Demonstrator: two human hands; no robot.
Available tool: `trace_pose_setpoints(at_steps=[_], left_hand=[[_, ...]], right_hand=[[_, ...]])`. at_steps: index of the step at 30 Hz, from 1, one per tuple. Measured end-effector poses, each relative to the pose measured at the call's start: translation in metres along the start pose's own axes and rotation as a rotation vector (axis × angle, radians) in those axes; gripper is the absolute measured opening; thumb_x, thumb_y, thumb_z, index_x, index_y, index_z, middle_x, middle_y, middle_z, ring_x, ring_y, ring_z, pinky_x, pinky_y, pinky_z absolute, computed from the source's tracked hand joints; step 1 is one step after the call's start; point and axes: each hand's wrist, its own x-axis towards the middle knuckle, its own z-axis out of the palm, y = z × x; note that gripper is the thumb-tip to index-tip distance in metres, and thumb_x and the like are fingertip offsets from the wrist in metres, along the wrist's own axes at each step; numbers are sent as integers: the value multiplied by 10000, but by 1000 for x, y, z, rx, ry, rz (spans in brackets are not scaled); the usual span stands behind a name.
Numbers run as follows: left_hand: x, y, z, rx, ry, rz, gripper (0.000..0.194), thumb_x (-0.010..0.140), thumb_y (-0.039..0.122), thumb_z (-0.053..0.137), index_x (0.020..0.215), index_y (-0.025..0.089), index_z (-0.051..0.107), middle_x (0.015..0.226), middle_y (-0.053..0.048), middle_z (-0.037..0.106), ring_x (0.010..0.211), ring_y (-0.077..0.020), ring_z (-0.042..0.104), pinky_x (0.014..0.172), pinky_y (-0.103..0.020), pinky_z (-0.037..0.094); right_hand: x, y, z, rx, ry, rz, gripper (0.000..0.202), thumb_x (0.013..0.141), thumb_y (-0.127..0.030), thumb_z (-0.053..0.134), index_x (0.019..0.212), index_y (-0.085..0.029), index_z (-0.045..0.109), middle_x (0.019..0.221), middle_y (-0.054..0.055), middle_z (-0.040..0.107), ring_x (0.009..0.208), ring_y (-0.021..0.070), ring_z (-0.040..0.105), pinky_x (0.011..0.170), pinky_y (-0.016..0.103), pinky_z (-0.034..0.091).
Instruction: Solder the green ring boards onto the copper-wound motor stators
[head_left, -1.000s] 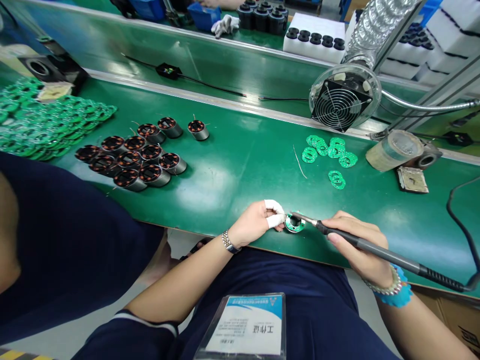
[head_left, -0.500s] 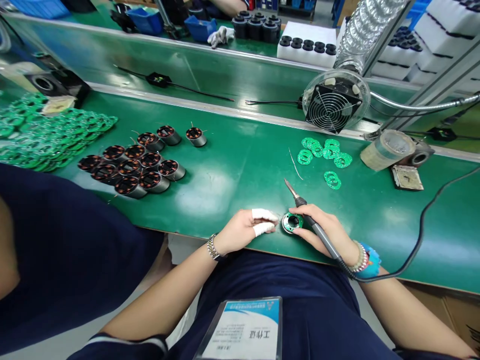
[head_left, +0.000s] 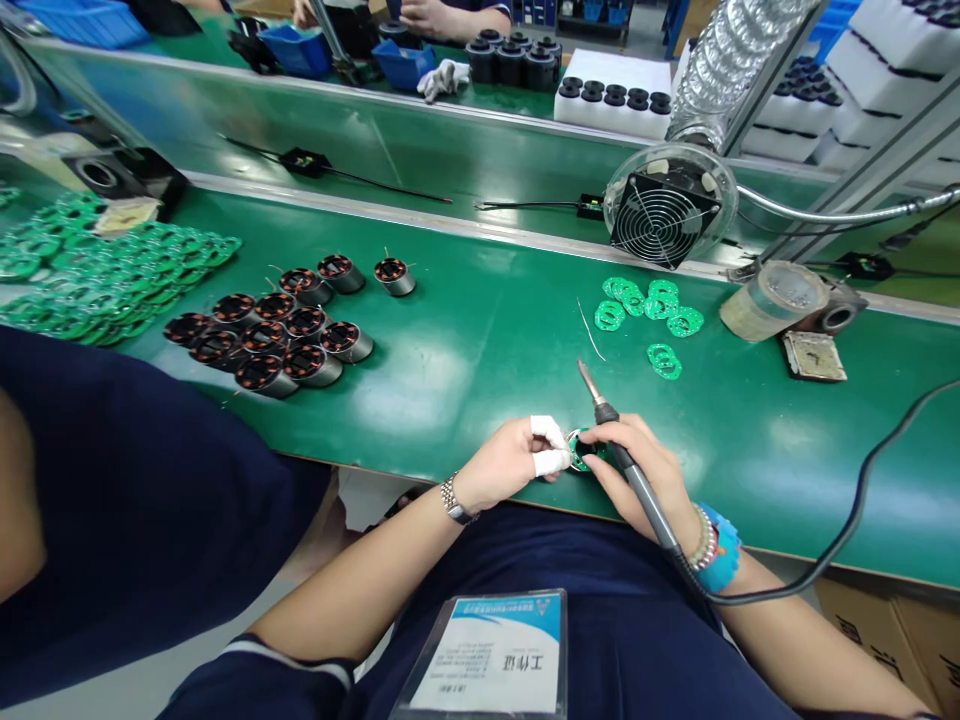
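Observation:
Near the bench's front edge stands a small motor stator (head_left: 577, 462) topped with a green ring-shaped circuit board, partly covered by fingers. My left hand (head_left: 517, 460), white tape on its thumb and a finger, is closed at the stator's left rim; whether a thin wire is also pinched there is hidden. My right hand (head_left: 652, 470) holds a soldering iron (head_left: 637, 478), its tip pointing up and away over the bench. The thumb and forefinger of that hand also touch the stator from the right.
Several copper-wound stators (head_left: 304, 325) stand to the left, beside heaped green boards (head_left: 150, 275). Loose ring boards (head_left: 664, 360) and a solder wire piece (head_left: 591, 330) lie ahead. A fan (head_left: 666, 220), plastic tub (head_left: 776, 300) and sponge (head_left: 814, 355) sit at right; the iron's cable (head_left: 847, 530) loops there.
My left hand has moved right, and its fingertips have come up to the stator's rim. The soldering iron has shifted slightly in my right hand. Another person's hands now show across the bench.

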Motion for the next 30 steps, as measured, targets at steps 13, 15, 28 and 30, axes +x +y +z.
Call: trace_pose_setpoints(at_steps=[13, 15, 28, 30], left_hand=[[-9, -4, 3, -75, 31, -1, 212, 671, 286, 692, 746, 118, 585, 656, -1, 604, 614, -105, 592, 632, -249, 489], [-11, -6, 4, -89, 46, -2, 215, 682, 296, 683, 751, 121, 579, 659, -3, 611, 611, -109, 603, 630, -250, 498], [-9, -7, 1, 9, 36, -29, 113, 719, 210, 637, 722, 125, 563, 655, -16, 637, 610, -112, 623, 647, -257, 512], [-9, -7, 1, 20, 34, -25, 100, 722, 200, 627, 723, 126, 560, 654, -13, 634, 610, -110, 621, 653, -259, 512]], right_hand=[[7, -8, 13, 42, 2, 65, 284, 816, -114, 488, 1082, -212, 493, 815, 31, 555, 748, 153, 542, 712, 294, 478], [6, -8, 13, 12, 13, 27, 285, 821, -107, 477, 1089, -205, 497, 811, 38, 558, 759, 164, 536, 705, 305, 479], [-15, -17, -45, 82, 17, -75, 308, 766, -82, 583, 1054, -186, 614, 746, 47, 632, 663, 161, 566, 605, 312, 476], [-16, -18, -48, 101, -16, -55, 258, 768, -73, 566, 991, -180, 638, 719, 48, 633, 637, 157, 563, 576, 304, 473]])
